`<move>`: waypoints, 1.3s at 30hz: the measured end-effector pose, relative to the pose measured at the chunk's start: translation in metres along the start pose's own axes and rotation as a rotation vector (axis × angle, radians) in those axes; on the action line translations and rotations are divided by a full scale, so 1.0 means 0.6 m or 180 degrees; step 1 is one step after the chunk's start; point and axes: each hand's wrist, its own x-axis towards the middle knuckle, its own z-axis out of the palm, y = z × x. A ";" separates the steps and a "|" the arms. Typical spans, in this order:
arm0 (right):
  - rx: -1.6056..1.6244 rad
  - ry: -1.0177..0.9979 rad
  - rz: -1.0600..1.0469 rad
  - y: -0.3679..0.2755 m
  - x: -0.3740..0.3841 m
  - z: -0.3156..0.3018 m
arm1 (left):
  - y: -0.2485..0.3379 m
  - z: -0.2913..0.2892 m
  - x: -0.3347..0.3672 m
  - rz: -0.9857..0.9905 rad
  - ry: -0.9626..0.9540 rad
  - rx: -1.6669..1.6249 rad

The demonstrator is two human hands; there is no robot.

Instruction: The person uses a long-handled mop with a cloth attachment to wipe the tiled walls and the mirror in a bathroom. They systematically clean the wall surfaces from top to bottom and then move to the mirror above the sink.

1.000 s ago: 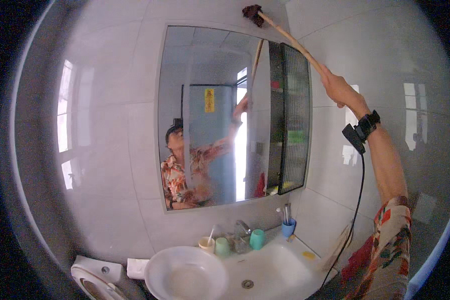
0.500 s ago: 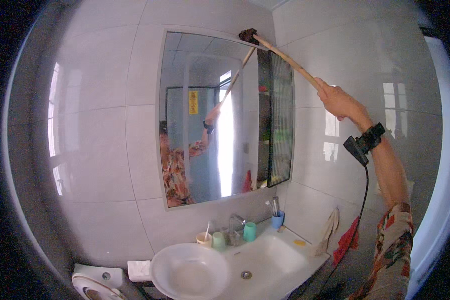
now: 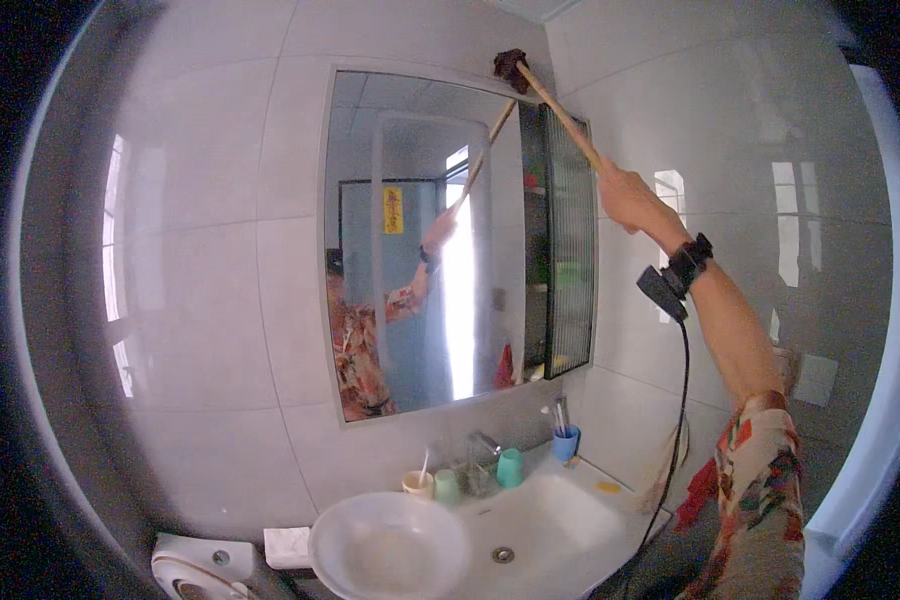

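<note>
My right hand [image 3: 634,205] is closed round the lower part of a long bamboo-coloured stick [image 3: 567,122], the arm raised. At the stick's upper end is a dark brown clump [image 3: 512,70], like bunched cloth or bristles; I cannot tell which. The clump is against or close to the wall tiles, just above the upper right corner of the mirror cabinet [image 3: 425,250]. A black strap with a small device [image 3: 675,275] circles my right wrist, and a cable hangs from it. The mirror reflects the raised arm and stick. My left hand is out of view.
Below the mirror is a white washbasin [image 3: 560,520] with a round basin [image 3: 390,535] on its left. Cups, including a green one [image 3: 510,467] and a blue one [image 3: 565,441] with toothbrushes, line the back edge by the tap [image 3: 484,442]. A toilet [image 3: 195,560] stands lower left.
My right hand has moved left, toward the cabinet, and the stick is steeper. The brown clump has shifted slightly right along the wall above the cabinet. The whole view has shifted slightly.
</note>
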 end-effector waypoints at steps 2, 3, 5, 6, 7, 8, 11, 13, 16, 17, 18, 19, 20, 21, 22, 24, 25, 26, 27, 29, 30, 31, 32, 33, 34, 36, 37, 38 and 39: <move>-0.0054 0.0242 -0.0297 0.034 0.046 0.011 | -0.002 -0.002 0.017 0.0016 -0.0058 0.0157; -0.0065 0.0335 -0.0471 0.045 0.071 0.021 | -0.017 -0.004 0.031 0.0115 -0.0085 0.0160; 0.0059 0.0525 -0.0525 0.040 0.101 0.033 | -0.051 -0.005 0.063 0.0119 -0.0082 0.0203; 0.0167 0.0597 -0.0558 0.037 0.117 0.043 | -0.069 -0.006 0.085 0.0026 -0.0041 0.0236; 0.0268 0.0678 -0.0585 0.035 0.131 0.048 | -0.082 -0.004 0.103 -0.0062 -0.0008 0.0277; 0.0404 0.0737 -0.0603 0.036 0.145 0.053 | -0.092 -0.001 0.116 -0.0044 0.0099 0.0343; 0.0555 0.0993 -0.0690 0.058 0.197 0.061 | -0.092 0.010 0.152 0.0023 0.0317 0.0464; 0.0484 0.1127 -0.0889 0.056 0.235 0.071 | -0.061 0.025 0.156 0.0044 0.0420 0.0374; 0.0546 0.1007 -0.0934 0.036 0.260 0.088 | -0.025 0.048 0.156 -0.0027 0.0621 0.0206; 0.0771 0.0774 -0.0692 0.020 0.258 0.085 | -0.034 0.051 0.168 0.0099 0.0526 0.0204; 0.0970 0.0545 -0.0425 0.010 0.258 0.085 | -0.049 0.050 0.180 0.0221 0.0408 0.0219; 0.0592 0.0575 -0.0704 0.030 0.275 0.089 | -0.047 0.051 0.186 0.0375 0.0252 0.0276; 0.0211 0.0598 -0.0984 0.052 0.304 0.088 | -0.044 0.057 0.182 0.0202 0.0379 0.0275; 0.0051 0.0782 -0.1154 0.076 0.333 0.089 | -0.007 0.067 0.173 0.0044 0.0479 0.0281; -0.0145 0.0978 -0.1299 0.104 0.359 0.085 | 0.015 0.072 0.168 -0.0098 0.0555 0.0298; -0.0035 0.1658 -0.1388 0.147 0.383 0.091 | 0.018 0.077 0.162 -0.0220 0.0504 0.0228; 0.0153 0.1327 -0.1164 0.119 0.369 0.093 | 0.020 0.081 0.160 -0.0269 0.0592 0.0149; 0.0311 0.0992 -0.0930 0.096 0.351 0.088 | 0.021 0.084 0.156 -0.0319 0.0654 0.0077; 0.0436 0.0761 -0.0787 0.082 0.323 0.080 | 0.019 0.086 0.148 -0.0376 0.0687 0.0026; 0.0620 0.0415 -0.0565 0.067 0.266 0.060 | -0.008 0.087 0.134 -0.0308 0.0597 0.0015; 0.0692 0.0319 -0.0490 0.072 0.235 0.047 | -0.049 0.083 0.137 -0.0156 0.0482 0.0057; 0.0615 0.0311 -0.0458 0.086 0.215 0.039 | -0.058 0.080 0.132 0.0013 0.0355 0.0100; 0.0543 0.0298 -0.0429 0.102 0.194 0.035 | -0.066 0.076 0.119 0.0049 0.0298 0.0233; 0.0449 0.0291 -0.0388 0.105 0.169 0.017 | -0.049 0.075 0.106 0.0119 0.0226 0.0360; 0.0386 0.0248 -0.0365 0.099 0.145 0.008 | -0.041 0.077 0.092 0.0170 0.0202 0.0447; 0.0263 0.0150 -0.0216 0.095 0.092 -0.017 | -0.051 0.073 0.067 0.0379 0.0196 0.0547; 0.0234 0.0029 -0.0009 0.115 0.087 -0.028 | -0.055 0.068 0.057 0.0489 0.0157 0.0630; 0.0149 0.0040 0.0072 0.137 0.078 -0.042 | -0.056 0.064 0.047 0.0456 0.0041 0.0544; 0.0085 0.0002 0.0122 0.132 0.056 -0.048 | -0.057 0.062 0.036 0.0417 -0.0007 0.0480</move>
